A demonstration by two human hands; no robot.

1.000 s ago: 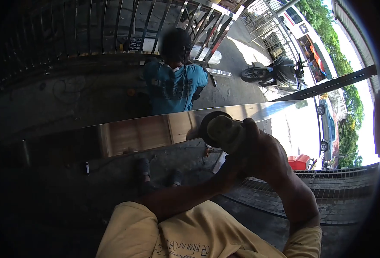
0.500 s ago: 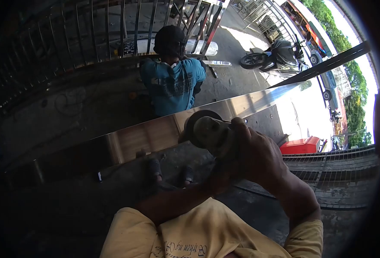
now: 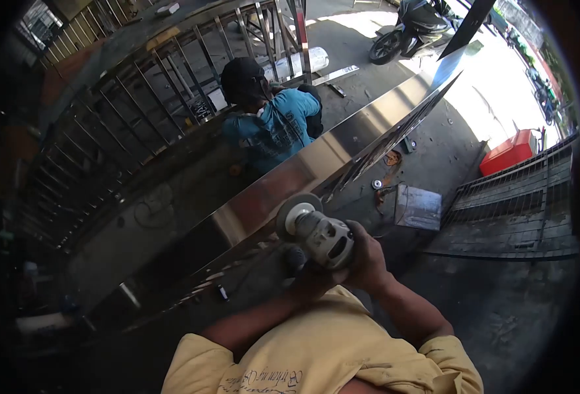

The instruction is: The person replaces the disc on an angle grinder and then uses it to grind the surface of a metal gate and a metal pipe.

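Note:
An angle grinder (image 3: 326, 240) with a round disc (image 3: 298, 215) at its head is held in front of my chest. My right hand (image 3: 367, 259) is wrapped round the grinder's body from the right. Dark shadow covers my left hand (image 3: 316, 279), which is closed at the grinder's lower left side. A long, shiny metal beam (image 3: 329, 154) runs diagonally from lower left to upper right. The disc appears close to the beam's near edge; whether they touch is unclear.
Beyond the beam crouches a person in a blue shirt (image 3: 280, 128) and dark cap, beside metal railings (image 3: 132, 105). A motorcycle (image 3: 411, 29) stands at the top right. A red box (image 3: 510, 152), a pale square can (image 3: 418, 207) and a floor grate (image 3: 513, 203) lie to the right.
The view has turned, so the beam now slants more steeply. The grinder and both hands have come down and closer to my body. The disc's face now shows more clearly.

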